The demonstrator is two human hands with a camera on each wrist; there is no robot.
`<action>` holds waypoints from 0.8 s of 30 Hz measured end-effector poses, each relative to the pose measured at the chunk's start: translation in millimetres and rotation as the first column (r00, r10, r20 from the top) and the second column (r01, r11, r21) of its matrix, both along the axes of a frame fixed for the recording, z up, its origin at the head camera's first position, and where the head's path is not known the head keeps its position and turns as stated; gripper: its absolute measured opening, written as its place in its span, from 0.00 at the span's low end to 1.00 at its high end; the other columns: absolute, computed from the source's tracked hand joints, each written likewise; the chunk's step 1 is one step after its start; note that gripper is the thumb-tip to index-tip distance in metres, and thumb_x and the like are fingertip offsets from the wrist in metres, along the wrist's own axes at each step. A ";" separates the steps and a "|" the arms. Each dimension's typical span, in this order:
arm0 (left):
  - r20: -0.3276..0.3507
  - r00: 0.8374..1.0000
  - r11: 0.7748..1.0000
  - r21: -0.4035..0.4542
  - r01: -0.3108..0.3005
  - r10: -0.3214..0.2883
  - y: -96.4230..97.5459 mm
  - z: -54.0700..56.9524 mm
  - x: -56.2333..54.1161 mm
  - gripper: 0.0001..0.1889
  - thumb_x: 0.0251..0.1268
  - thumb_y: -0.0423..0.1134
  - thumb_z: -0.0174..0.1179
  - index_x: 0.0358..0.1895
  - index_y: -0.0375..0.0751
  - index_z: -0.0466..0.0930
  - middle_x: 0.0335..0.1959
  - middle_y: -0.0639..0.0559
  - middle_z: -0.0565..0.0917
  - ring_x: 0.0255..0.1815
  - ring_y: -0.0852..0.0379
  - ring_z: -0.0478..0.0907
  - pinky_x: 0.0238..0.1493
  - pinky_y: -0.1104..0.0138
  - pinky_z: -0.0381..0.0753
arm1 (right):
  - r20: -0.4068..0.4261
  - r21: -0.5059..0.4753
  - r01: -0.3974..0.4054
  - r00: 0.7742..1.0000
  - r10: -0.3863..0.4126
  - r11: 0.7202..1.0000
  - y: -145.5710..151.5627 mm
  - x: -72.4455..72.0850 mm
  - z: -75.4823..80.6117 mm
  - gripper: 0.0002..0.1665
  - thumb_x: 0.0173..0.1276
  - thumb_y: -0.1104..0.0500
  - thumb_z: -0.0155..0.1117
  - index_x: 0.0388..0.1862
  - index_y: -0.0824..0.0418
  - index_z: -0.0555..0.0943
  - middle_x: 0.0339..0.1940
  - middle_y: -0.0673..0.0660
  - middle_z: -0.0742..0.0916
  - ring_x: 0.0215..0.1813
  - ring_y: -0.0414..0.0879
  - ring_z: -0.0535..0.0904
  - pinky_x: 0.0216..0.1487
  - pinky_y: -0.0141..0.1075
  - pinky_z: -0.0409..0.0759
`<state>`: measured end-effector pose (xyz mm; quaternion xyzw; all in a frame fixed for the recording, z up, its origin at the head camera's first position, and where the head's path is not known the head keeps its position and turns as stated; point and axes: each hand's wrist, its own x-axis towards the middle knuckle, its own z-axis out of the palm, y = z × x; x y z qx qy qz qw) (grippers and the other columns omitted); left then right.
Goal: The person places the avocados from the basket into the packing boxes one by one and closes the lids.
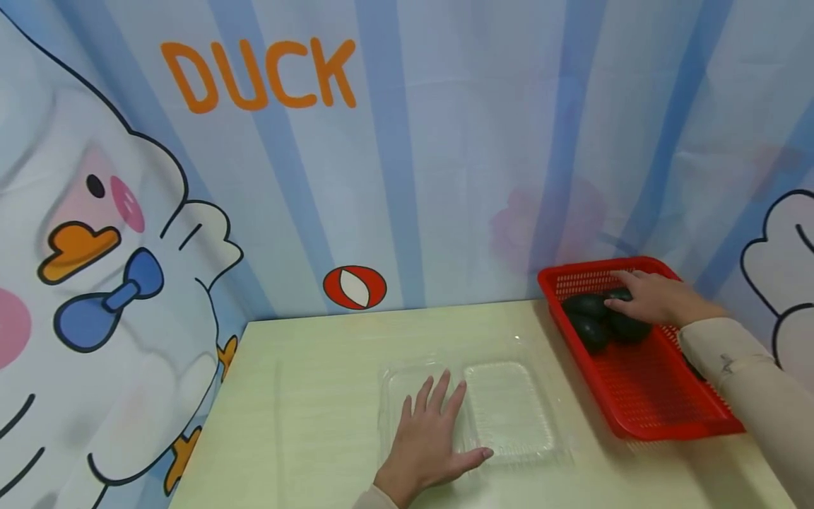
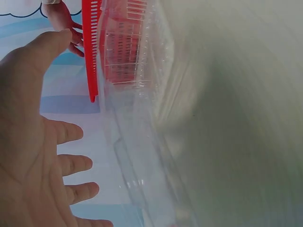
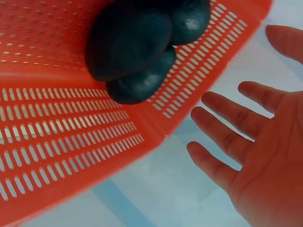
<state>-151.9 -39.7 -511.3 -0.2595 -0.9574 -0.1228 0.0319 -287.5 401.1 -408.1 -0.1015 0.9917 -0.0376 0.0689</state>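
Several dark green, smooth, oval fruits that look like avocados (image 1: 588, 332) lie bunched at the far end of a red slotted plastic basket (image 1: 581, 367). Over them is my right hand (image 1: 658, 297), fingers spread and nothing held. The right wrist view shows that palm (image 3: 279, 161) apart from the fruits (image 3: 128, 42). A clear plastic clamshell box (image 1: 509, 406) lies unfolded on the table, its two halves side by side. My left hand (image 1: 425, 445) hovers above the left half with fingers extended; in the left wrist view a gap separates it from the box (image 2: 137, 118).
The pale wooden table (image 1: 318, 410) ends at a striped curtain (image 1: 445, 177) with a duck print. Close to my right sleeve (image 1: 738, 360), a small dark shape shows at the basket's right side, mostly hidden.
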 end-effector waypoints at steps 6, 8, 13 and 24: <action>0.024 1.000 1.000 -0.010 -0.016 0.017 1.7 -9.1 -0.3 0.53 0.57 0.81 0.50 0.81 0.53 0.56 0.82 0.47 0.56 0.80 0.41 0.56 0.67 0.35 0.66 | 0.061 -0.010 0.021 0.998 -0.020 1.000 5.8 -6.2 -12.2 0.47 0.72 0.43 0.61 0.74 0.76 0.62 0.71 0.85 0.65 0.68 0.80 0.66 0.61 0.72 0.67; 0.031 0.999 1.000 -0.013 -0.022 0.022 1.9 -10.8 -0.2 0.53 0.57 0.81 0.51 0.81 0.52 0.57 0.82 0.46 0.56 0.80 0.41 0.56 0.67 0.35 0.66 | 0.083 -0.014 0.024 0.996 -0.023 1.000 7.3 -7.6 -16.3 0.45 0.71 0.45 0.62 0.73 0.78 0.63 0.70 0.85 0.66 0.67 0.80 0.66 0.61 0.71 0.67; 0.035 0.999 0.999 -0.025 -0.033 0.034 1.6 -14.9 0.4 0.55 0.56 0.81 0.51 0.80 0.48 0.57 0.82 0.46 0.56 0.80 0.40 0.56 0.67 0.35 0.66 | 0.135 -0.035 0.025 0.991 -0.020 0.999 10.9 -13.3 -31.7 0.40 0.70 0.49 0.64 0.69 0.77 0.68 0.66 0.82 0.72 0.64 0.77 0.70 0.59 0.69 0.70; 0.078 0.996 0.999 -0.018 -0.039 0.040 4.5 -18.9 0.0 0.56 0.57 0.81 0.49 0.80 0.43 0.58 0.82 0.45 0.56 0.80 0.41 0.56 0.67 0.34 0.65 | 0.164 -0.056 -0.003 0.986 0.012 0.998 15.3 -28.3 -56.0 0.34 0.68 0.48 0.67 0.60 0.75 0.75 0.54 0.76 0.82 0.55 0.70 0.79 0.54 0.65 0.75</action>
